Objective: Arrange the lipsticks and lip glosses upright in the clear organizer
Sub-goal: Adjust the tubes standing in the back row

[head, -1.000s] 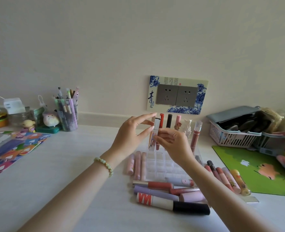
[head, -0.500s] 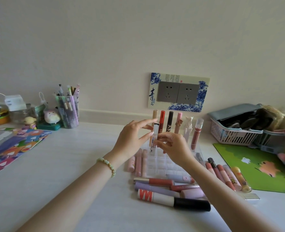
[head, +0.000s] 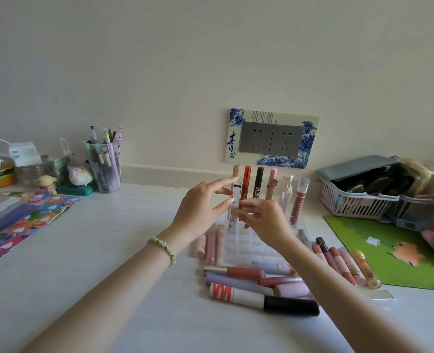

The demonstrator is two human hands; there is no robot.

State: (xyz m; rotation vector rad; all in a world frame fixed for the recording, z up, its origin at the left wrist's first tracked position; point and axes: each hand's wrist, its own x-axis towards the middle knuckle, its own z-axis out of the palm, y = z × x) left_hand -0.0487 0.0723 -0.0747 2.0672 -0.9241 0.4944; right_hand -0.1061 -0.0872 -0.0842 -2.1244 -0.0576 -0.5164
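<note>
While both hands hold a slim silver lipstick upright at the back-left cells of the clear organizer, the left hand pinches it btwn thumb & forefinger, other fingers spread, and the right hand pinches it lower down. Whether its foot is seated can't be told. Likely risk: w/ the beige tube just behind & the red tube beside it, a skewed release could catch a near-invisible cell wall & topple the standing row.
</note>
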